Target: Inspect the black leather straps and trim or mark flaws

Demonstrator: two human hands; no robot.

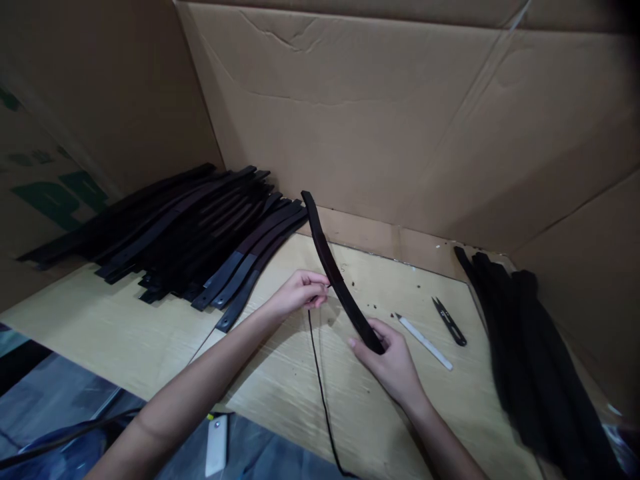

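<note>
Fingers of my right hand (393,363) gripped the long black leather strap (334,270), running toward eleven o'clock; left hand (300,293) pinched thin black cord (320,373).

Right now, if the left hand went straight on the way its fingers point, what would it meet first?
Probably the dark strap, right at the fingertips of the left hand; the right hand holds its lower end. Depth is unclear.
</note>
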